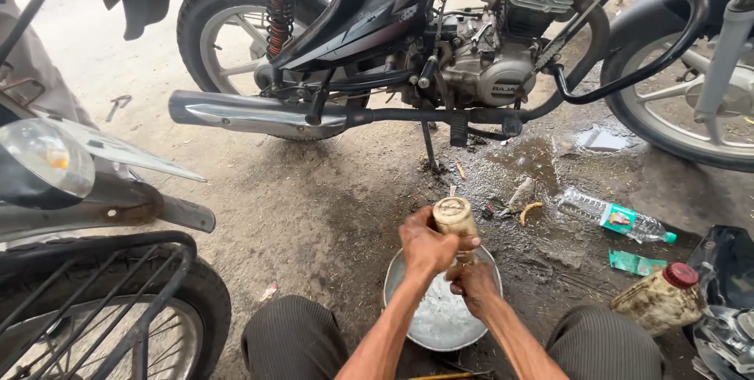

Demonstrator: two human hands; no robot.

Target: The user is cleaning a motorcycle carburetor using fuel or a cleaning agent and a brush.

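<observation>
I squat over a round metal basin [397, 274] with pale, cloudy liquid in it. My left hand [426, 246] grips the upper part of a tan, dirty cylindrical part [453, 217] held upright above the basin. My right hand [473, 282] holds the same part from below, just over the liquid. My knees in dark striped trousers frame the basin on both sides.
A black motorcycle [440, 42] stands across the top on its side stand, its chrome exhaust [251, 113] pointing left. Another bike's tail light and rack [86, 270] fill the left. A clear plastic bottle [613, 219], a red-capped jar [660, 297] and scraps lie on oily ground to the right.
</observation>
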